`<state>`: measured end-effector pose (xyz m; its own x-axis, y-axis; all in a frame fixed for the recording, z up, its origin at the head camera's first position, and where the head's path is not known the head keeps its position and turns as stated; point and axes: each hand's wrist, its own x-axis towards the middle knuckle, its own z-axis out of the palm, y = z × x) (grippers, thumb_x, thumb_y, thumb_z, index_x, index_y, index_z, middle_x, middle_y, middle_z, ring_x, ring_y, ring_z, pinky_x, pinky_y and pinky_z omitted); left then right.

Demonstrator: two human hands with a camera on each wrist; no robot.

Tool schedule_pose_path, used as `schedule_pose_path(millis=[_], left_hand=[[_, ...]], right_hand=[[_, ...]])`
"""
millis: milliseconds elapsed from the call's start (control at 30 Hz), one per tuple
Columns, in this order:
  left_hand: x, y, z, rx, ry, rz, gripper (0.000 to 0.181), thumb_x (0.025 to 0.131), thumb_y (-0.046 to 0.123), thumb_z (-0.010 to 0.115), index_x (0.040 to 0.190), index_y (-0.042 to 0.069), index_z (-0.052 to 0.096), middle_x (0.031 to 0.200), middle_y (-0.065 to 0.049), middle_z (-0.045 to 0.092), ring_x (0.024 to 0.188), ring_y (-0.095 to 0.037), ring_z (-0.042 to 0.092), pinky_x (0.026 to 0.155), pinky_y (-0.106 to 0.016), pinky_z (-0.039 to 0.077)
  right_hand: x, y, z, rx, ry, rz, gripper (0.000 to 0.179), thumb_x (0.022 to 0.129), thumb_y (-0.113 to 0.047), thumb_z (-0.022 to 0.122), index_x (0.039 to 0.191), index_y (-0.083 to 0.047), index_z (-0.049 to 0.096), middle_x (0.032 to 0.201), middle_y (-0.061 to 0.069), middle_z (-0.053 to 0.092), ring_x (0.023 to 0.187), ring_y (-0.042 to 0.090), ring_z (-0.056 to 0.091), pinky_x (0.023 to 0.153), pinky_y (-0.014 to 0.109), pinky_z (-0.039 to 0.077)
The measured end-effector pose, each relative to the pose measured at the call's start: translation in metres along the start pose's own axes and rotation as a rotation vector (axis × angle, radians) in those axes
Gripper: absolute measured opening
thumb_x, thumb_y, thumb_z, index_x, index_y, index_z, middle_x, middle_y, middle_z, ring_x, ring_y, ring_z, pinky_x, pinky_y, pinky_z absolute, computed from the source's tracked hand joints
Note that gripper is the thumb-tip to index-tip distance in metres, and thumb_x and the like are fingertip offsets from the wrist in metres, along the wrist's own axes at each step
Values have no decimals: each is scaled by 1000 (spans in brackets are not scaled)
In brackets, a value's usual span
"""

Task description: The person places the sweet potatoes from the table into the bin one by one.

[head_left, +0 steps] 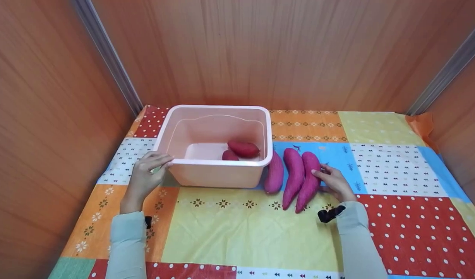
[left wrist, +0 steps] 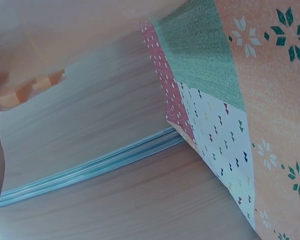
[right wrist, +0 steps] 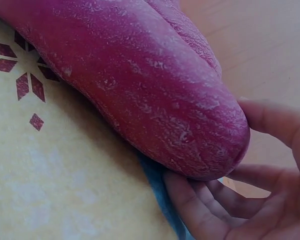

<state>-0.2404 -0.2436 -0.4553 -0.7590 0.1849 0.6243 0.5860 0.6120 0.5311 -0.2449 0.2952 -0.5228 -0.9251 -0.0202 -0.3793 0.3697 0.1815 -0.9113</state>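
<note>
Wood-grain walls (head_left: 237, 58): enclosing the work area on the sides in view.

Patchwork cloth (head_left: 245, 236): spread under everything, printed in coloured squares.

Plastic bin (head_left: 218, 174): pale pink, upright, open-topped, left of centre from where I stand facing the same way as the person.

Outer sweet potato (head_left: 310, 182): purple, last on the right of three on the cloth. Long axis runs near to far, the near end slanting a little left. The bin lies to its left, across that axis, with two others between.

Middle sweet potato (head_left: 294, 176): roughly parallel, apparently touching the outer one partway along.

Inner sweet potato (head_left: 275, 176): just beside the bin's right wall, its far end hidden by the rim; contact with the wall cannot be told.

Right hand (head_left: 334, 181): the nearer to all three; thumb and fingers grasp the outer one from its right side, toward the far end.

Left hand (head_left: 147, 175): well apart from the row, gripping the bin's rim at the near left corner.

Large red tuber (head_left: 244, 148): inside the bin, toward the right.

Small red tuber (head_left: 230, 155): beside it, partly hidden by the near rim.
</note>
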Motion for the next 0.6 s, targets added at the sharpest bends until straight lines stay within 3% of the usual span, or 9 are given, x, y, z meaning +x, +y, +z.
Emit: schedule_pose_path(millis=[233,400,600], left_hand=[[0,-2,1,-10,2,-3,27,78,1,76,104,8,75,102,-9,75,104,-24,63,96,-2,38],[0,-2,1,-11,3,-1,26,79,1,76,104,6,75,102,-9,75,105,-24,63,95,-2,38],[1,-4,1,-16,1,-1,25,79,1,75,104,5,75,102,-9,75,103,-24,63,95,-2,38]], right_hand=[[1,2,1,11,0,-9,86,94,-35,60,153,-1,7,158,25,15,132,34,42,103,43,47],[6,6,-1,-22,26,24,88,91,-41,63,154,-6,12,158,19,20,127,26,48,99,37,50],[3,3,2,14,40,9,86,93,-36,61,154,-4,10,157,22,19,136,36,37,102,42,48]])
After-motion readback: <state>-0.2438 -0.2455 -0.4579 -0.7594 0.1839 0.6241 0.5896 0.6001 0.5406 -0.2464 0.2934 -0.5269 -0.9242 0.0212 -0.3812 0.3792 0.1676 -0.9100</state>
